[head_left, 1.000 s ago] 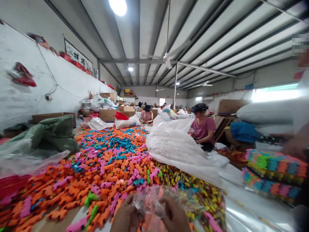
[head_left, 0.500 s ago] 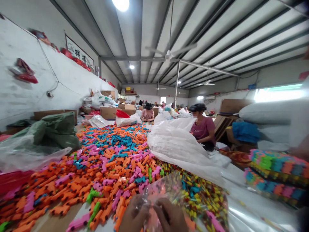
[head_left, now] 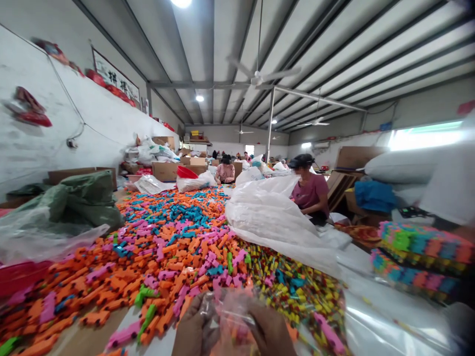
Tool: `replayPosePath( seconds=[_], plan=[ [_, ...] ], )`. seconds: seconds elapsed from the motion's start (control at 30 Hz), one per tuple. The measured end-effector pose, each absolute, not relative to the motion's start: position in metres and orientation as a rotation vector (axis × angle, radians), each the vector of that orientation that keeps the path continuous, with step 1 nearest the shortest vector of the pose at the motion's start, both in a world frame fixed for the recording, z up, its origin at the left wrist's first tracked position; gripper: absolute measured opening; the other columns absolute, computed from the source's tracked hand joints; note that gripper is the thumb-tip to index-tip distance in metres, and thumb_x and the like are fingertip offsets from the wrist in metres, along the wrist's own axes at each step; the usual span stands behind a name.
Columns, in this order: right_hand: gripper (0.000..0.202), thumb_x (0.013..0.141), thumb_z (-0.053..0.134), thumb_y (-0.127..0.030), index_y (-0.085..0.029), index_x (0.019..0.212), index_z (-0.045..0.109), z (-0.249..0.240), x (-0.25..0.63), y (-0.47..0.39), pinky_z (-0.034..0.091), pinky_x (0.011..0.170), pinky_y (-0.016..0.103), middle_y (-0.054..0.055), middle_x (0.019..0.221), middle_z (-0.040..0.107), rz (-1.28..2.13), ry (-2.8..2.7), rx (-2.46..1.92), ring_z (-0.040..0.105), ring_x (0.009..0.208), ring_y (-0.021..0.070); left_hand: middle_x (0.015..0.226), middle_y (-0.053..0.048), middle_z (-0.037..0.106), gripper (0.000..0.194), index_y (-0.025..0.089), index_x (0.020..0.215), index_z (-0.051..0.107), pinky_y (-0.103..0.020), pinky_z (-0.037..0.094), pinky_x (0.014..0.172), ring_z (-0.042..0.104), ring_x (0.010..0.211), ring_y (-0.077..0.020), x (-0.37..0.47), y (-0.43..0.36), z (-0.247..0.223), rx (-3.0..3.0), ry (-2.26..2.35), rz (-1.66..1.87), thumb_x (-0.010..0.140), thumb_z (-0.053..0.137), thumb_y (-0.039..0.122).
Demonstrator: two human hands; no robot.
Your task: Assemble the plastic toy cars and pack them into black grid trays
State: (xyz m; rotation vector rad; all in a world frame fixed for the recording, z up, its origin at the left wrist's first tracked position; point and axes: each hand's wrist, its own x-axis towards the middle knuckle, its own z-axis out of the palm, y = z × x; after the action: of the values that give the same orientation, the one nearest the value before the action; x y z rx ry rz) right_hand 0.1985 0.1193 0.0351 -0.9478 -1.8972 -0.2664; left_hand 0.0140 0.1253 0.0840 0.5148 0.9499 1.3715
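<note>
Low in the view, my left hand (head_left: 195, 321) and my right hand (head_left: 270, 324) are closed on a clear plastic bag (head_left: 232, 314) stretched between them. Through the film I cannot make out clearly whether anything lies inside. Just beyond my hands spreads a heap of small plastic toys (head_left: 156, 252), mostly orange, with pink, blue and some green ones. To the right of my right hand lies a pile of small yellow and red pieces (head_left: 309, 296), with a pink toy (head_left: 329, 333) on it.
A large white sack (head_left: 274, 217) lies across the right side, with a person (head_left: 309, 190) seated behind it. Packed trays of colourful toys (head_left: 419, 257) are stacked at right. A green sack (head_left: 85, 198) and a red basin (head_left: 24, 277) stand at left. Another person (head_left: 225, 171) sits at the far end.
My hands have moved slightly apart, and the bag has come down from above them to lie between them. The whole view has shifted a little.
</note>
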Motion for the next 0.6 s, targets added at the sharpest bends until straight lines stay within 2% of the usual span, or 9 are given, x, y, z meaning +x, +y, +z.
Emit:
replayPosePath(
  seconds=[0.07, 0.13, 0.17, 0.27, 0.37, 0.5, 0.6],
  plan=[
    [0.032, 0.098, 0.036, -0.037, -0.021, 0.086, 0.062, 0.026, 0.204, 0.123, 0.047, 0.051, 0.02, 0.001, 0.063, 0.066, -0.251, -1.928, -0.966, 0.064, 0.054, 0.014, 0.044, 0.012, 0.029, 0.039, 0.021, 0.078, 0.057, -0.017, 0.022, 0.036, 0.024, 0.035, -0.0045, 0.013, 0.128, 0.074, 0.695, 1.069, 1.362, 0.056, 0.077, 0.047],
    [0.037, 0.098, 0.034, -0.04, -0.022, 0.085, 0.063, 0.021, 0.21, 0.127, 0.048, 0.051, 0.02, 0.001, 0.065, 0.068, -0.243, -1.902, -1.002, 0.065, 0.055, 0.0141, 0.046, 0.009, 0.035, 0.043, 0.022, 0.074, 0.057, -0.018, 0.026, 0.039, 0.031, 0.039, -0.0071, 0.01, 0.128, 0.063, 1.047, 1.182, 1.425, 0.066, 0.066, 0.062],
    [0.038, 0.099, 0.034, -0.041, -0.022, 0.086, 0.064, 0.019, 0.213, 0.129, 0.049, 0.051, 0.02, 0.002, 0.067, 0.07, -0.242, -1.865, -1.024, 0.067, 0.056, 0.0144, 0.049, 0.006, 0.041, 0.043, 0.022, 0.072, 0.057, -0.019, 0.03, 0.043, 0.037, 0.043, -0.0085, 0.007, 0.127, 0.059, 1.275, 1.217, 1.455, 0.07, 0.062, 0.064],
    [0.036, 0.099, 0.035, -0.039, -0.021, 0.093, 0.066, 0.019, 0.221, 0.13, 0.053, 0.057, 0.02, 0.004, 0.077, 0.074, -0.208, -1.741, -1.069, 0.071, 0.065, 0.0153, 0.059, 0.002, 0.057, 0.037, 0.025, 0.074, 0.061, -0.022, 0.039, 0.057, 0.05, 0.055, -0.013, -0.005, 0.124, 0.051, 1.847, 1.262, 1.481, 0.076, 0.06, 0.061],
    [0.029, 0.097, 0.042, -0.034, -0.021, 0.096, 0.068, 0.028, 0.224, 0.123, 0.056, 0.064, 0.024, 0.006, 0.083, 0.076, -0.242, -1.673, -1.06, 0.072, 0.072, 0.0174, 0.07, -0.003, 0.065, 0.027, 0.027, 0.076, 0.066, -0.025, 0.04, 0.064, 0.057, 0.064, -0.0174, -0.019, 0.124, 0.05, 2.017, 1.386, 1.549, 0.081, 0.058, 0.053],
    [0.025, 0.095, 0.044, -0.027, -0.021, 0.106, 0.066, 0.053, 0.218, 0.11, 0.057, 0.074, 0.03, 0.009, 0.093, 0.075, -0.298, -1.759, -0.905, 0.072, 0.085, 0.0206, 0.075, -0.004, 0.065, 0.02, 0.025, 0.072, 0.067, -0.026, 0.042, 0.066, 0.058, 0.071, -0.0194, -0.03, 0.122, 0.063, 1.843, 1.543, 1.528, 0.076, 0.063, 0.045],
    [0.027, 0.094, 0.042, -0.023, -0.02, 0.112, 0.062, 0.062, 0.212, 0.106, 0.055, 0.074, 0.03, 0.01, 0.096, 0.074, -0.256, -1.818, -0.852, 0.071, 0.087, 0.0203, 0.076, -0.001, 0.065, 0.024, 0.022, 0.077, 0.066, -0.027, 0.046, 0.069, 0.059, 0.074, -0.019, -0.026, 0.116, 0.075, 1.368, 1.397, 1.468, 0.07, 0.069, 0.045]
  ],
)
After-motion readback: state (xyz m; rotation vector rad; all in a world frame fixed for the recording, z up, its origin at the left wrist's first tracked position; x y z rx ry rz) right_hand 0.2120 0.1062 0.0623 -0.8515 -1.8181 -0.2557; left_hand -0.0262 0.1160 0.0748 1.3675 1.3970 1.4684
